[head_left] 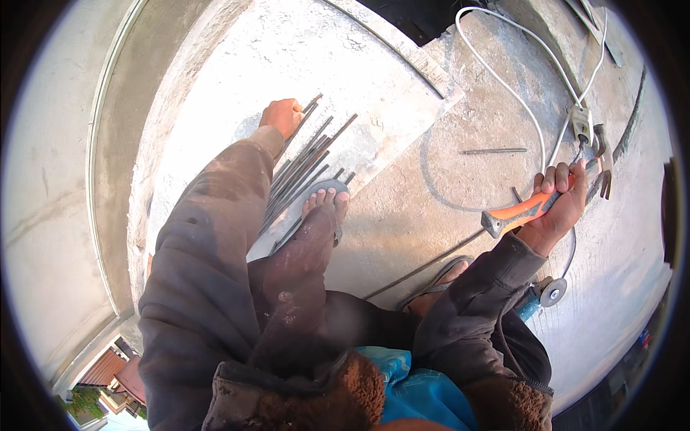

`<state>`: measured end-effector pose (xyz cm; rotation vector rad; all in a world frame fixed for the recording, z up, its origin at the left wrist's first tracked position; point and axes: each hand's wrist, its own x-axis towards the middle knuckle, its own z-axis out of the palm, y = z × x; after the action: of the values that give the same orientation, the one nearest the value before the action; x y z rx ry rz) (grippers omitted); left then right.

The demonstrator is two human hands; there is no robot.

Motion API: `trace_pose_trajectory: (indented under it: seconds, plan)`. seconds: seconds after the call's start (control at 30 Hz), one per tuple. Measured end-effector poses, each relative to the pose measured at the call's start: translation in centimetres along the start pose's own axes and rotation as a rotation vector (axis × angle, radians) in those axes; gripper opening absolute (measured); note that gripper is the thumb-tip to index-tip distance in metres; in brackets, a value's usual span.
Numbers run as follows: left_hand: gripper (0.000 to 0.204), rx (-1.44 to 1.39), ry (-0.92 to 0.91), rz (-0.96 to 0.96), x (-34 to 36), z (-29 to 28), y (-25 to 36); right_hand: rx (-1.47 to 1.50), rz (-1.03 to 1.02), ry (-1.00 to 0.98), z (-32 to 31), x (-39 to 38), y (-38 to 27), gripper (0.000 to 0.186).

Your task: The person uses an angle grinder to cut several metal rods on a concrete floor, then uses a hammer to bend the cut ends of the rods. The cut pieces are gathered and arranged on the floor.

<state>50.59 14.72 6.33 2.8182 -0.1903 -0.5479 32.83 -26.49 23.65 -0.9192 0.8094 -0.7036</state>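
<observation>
My right hand (555, 205) is wrapped round the orange and grey handle of a claw hammer (530, 210), whose head points away to the right. At the left, my left hand (282, 117) is closed at the far end of a dark steel rod (311, 105); its fingertips are partly hidden. That rod lies along the edge of a bundle of steel rods (305, 159) on the pale slab (215, 108). My left foot (327, 203), in a sandal, is at the near part of the bundle and hides some of it.
A blue angle grinder (530, 305) with a round disc lies beside my right leg. A white cable (514, 90) loops to a socket block (582, 123). One long rod (424, 267) crosses the concrete near my right foot (449, 276); a short piece (494, 151) lies farther off. A wall (54, 144) borders the left.
</observation>
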Motion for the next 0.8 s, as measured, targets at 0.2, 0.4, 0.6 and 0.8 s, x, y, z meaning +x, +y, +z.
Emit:
trace_pose_trajectory:
  seconds: [0.2,0.4,0.6,0.8]
  plan:
    - [0.018,0.381,0.162,0.360,-2.4,-1.0,-0.5,0.005,0.066,-0.062,1.0,-0.8,2.2,0.019]
    - [0.030,-0.157,0.024,0.343,-6.9,-3.3,2.9,0.024,0.075,-0.128,0.3,-1.8,2.8,0.022]
    - [0.030,-0.074,-0.115,0.707,-6.8,-8.5,18.7,0.015,0.042,-0.010,-1.5,-3.7,3.1,0.025]
    - [0.037,0.247,-0.145,1.097,-0.3,-6.6,20.2,0.003,0.042,-0.014,-4.3,-4.5,2.9,0.024]
